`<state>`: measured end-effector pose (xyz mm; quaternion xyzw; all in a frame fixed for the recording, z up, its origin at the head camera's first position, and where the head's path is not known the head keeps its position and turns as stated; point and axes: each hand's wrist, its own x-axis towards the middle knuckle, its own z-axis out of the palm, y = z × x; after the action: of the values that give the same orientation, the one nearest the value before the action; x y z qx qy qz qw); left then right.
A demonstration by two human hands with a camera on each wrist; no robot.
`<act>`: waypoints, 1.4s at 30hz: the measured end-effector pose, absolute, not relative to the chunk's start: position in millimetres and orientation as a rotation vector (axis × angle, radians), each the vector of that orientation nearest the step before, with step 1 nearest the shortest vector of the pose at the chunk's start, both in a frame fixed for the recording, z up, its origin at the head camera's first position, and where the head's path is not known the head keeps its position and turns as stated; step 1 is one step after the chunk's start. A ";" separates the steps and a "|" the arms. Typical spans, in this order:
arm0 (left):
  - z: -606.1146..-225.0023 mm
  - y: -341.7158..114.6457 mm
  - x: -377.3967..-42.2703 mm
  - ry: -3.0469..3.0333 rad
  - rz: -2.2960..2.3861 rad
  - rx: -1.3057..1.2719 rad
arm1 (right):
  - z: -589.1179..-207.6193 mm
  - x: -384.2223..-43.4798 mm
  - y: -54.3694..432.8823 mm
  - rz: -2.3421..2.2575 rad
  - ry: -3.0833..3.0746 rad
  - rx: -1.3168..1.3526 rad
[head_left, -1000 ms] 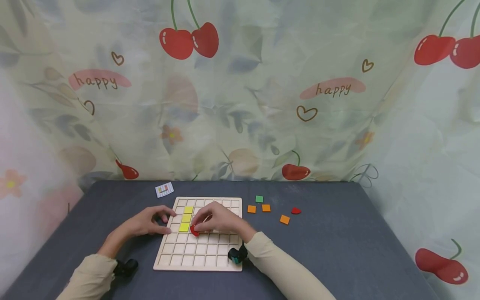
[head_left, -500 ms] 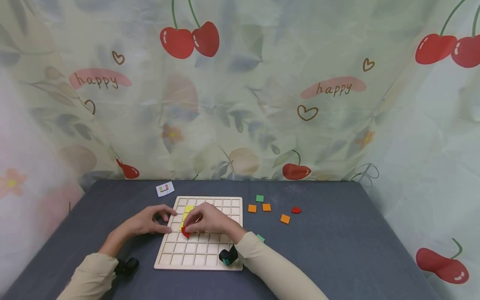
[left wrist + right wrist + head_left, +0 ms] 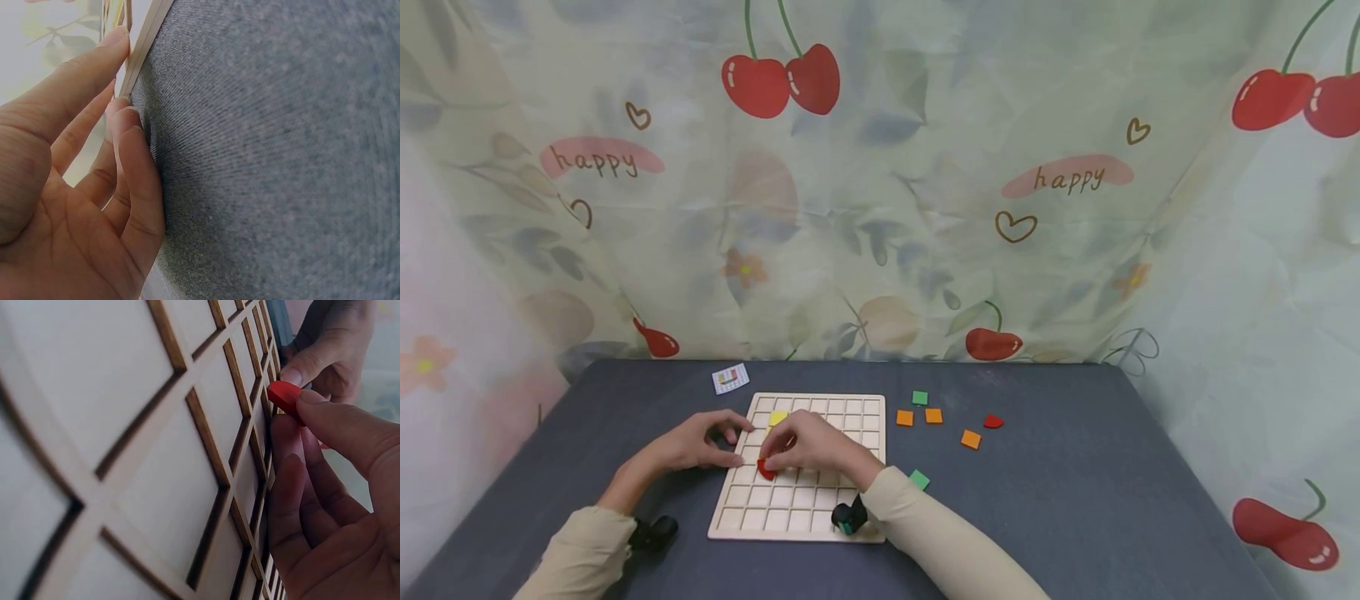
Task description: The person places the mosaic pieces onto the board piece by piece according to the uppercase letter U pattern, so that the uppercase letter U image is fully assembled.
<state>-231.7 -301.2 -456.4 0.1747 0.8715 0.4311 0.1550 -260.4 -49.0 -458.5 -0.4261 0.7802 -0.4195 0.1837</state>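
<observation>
My right hand [image 3: 815, 440] pinches a small red piece with a rounded edge [image 3: 766, 471] over the left part of a wooden grid board [image 3: 797, 497]. In the right wrist view, thumb and fingertips hold the red piece [image 3: 285, 395] close to the grid; I cannot tell whether it touches. One yellow square tile [image 3: 777, 417] shows on the board; the right hand hides the tiles nearer to me. My left hand [image 3: 695, 440] lies at the board's left edge, thumb and fingers spread apart. In the left wrist view, its thumb touches the board's edge [image 3: 147, 44].
Right of the board lie orange square tiles [image 3: 933, 416], a green tile [image 3: 920, 398], another green tile [image 3: 919, 480] beside the right sleeve, and a red piece [image 3: 993, 422]. A small printed card [image 3: 730, 379] lies behind the board at the left. A patterned curtain [image 3: 880, 208] hangs behind the table.
My right hand has moved left with the red piece, from beside the yellow tiles to the spot at their near end. A green tile has come into view by the right sleeve. The left hand stays put.
</observation>
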 end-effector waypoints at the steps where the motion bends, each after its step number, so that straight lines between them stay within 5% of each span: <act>1: -456.7 -301.3 -231.7 2.498 1.233 0.502 | -458.6 -260.0 -49.2 -1.179 2.203 -1.200; 42: -457.5 -301.9 -232.4 2.495 1.230 0.460 | -459.1 -263.9 -29.5 -1.305 2.126 -1.192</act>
<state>-232.4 -301.9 -457.5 0.1612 0.8735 0.4306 0.1602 -263.9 -29.5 -459.1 -0.4234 0.7555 -0.4636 0.1872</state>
